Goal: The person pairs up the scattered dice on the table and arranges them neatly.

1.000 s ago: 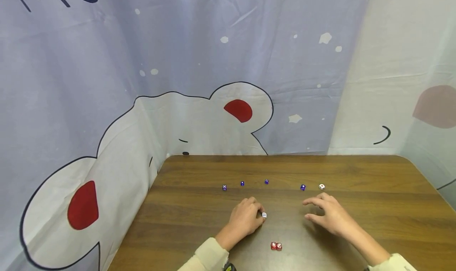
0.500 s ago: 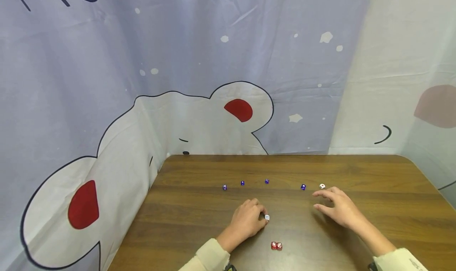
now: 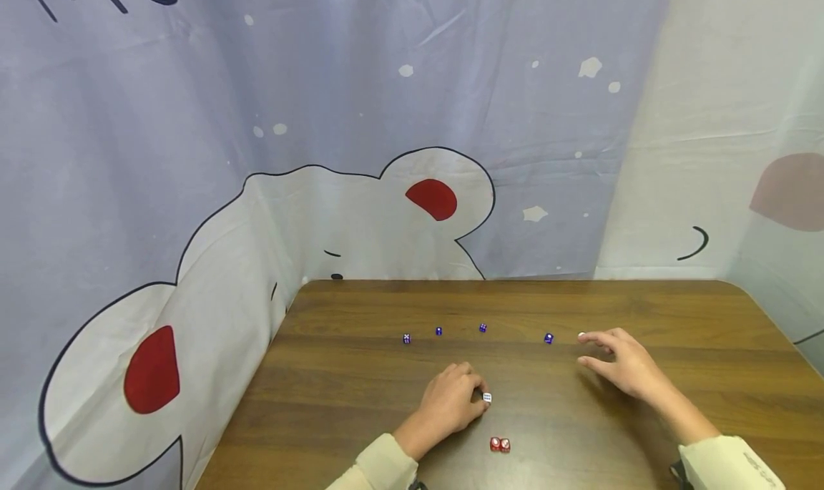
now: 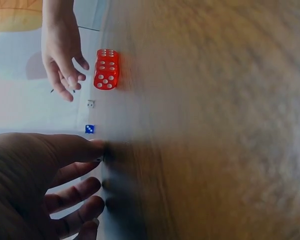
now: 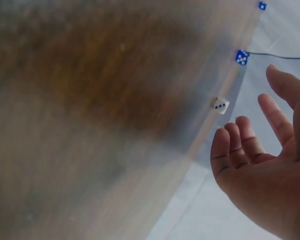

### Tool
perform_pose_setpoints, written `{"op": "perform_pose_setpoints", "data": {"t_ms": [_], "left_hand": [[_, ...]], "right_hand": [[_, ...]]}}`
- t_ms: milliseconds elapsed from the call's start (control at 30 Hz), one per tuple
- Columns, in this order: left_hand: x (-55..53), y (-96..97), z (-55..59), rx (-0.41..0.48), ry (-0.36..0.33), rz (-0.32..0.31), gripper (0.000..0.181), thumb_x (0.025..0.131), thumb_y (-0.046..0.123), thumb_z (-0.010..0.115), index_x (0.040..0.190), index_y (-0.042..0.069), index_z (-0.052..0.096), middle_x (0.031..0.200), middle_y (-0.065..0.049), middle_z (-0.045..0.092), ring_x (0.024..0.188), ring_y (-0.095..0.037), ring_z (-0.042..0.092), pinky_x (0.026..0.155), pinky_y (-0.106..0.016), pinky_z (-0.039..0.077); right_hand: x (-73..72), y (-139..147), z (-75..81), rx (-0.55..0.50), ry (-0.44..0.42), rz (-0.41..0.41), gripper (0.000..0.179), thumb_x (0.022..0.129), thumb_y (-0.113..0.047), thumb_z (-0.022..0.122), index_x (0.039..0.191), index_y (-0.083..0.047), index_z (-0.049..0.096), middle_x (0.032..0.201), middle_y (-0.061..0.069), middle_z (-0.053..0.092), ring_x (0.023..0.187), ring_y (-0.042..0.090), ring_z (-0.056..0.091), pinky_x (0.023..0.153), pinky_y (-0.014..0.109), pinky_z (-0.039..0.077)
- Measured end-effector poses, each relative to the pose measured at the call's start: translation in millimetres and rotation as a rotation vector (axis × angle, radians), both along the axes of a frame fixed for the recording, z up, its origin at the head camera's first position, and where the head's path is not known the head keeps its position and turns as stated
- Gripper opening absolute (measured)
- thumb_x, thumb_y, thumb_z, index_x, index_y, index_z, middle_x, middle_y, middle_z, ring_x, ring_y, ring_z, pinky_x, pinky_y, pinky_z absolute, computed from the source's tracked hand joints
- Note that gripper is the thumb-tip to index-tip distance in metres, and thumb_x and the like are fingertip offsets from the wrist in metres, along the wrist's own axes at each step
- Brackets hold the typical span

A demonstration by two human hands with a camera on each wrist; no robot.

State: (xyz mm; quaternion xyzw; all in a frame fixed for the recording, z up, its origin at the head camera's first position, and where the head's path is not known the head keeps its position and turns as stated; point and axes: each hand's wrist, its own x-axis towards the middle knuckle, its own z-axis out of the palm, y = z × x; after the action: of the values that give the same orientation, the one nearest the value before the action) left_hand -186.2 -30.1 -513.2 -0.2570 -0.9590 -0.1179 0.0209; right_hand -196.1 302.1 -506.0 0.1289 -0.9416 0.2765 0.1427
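Observation:
A small white die [image 3: 487,398] is pinched between the thumb and fingertips of my left hand [image 3: 450,402], low over the wooden table. My right hand [image 3: 627,367] hovers with fingers spread and nothing held. Just beyond its fingertips lies a second white die [image 5: 220,105], mostly covered by the index finger in the head view. Left of that one sits a blue die [image 3: 548,338]. Two red dice, a left one [image 3: 494,444] and a right one [image 3: 505,445], stand side by side in front of my left hand, nearer to me.
Farther left along the back of the table [image 3: 644,311] are more blue dice, one [image 3: 483,327] near the middle, another [image 3: 439,330] beside it and the leftmost [image 3: 406,338]. A printed curtain [image 3: 360,104] hangs behind the table's back edge.
My left hand has slid slightly right and toward me with the white die. My right hand has moved right and a little away from me, its fingers now overlapping the far white die.

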Motion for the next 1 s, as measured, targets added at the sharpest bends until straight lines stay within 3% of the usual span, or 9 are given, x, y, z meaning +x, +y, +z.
{"op": "perform_pose_setpoints", "data": {"t_ms": [1000], "left_hand": [[4.8,3.7,-1.7,0.002,-0.009,-0.037,0.017,0.084,0.041,0.081,0.094,0.028,0.076,0.097,0.014,0.063,0.086,-0.005,0.054,0.074,-0.024,0.047]], "right_hand": [[-36.7,28,-6.8,0.034,-0.150,-0.030,0.035,0.086,-0.027,0.081,0.113,-0.007,0.072,0.100,0.016,0.068,0.087,0.025,0.057,0.073,0.041,0.045]]}}
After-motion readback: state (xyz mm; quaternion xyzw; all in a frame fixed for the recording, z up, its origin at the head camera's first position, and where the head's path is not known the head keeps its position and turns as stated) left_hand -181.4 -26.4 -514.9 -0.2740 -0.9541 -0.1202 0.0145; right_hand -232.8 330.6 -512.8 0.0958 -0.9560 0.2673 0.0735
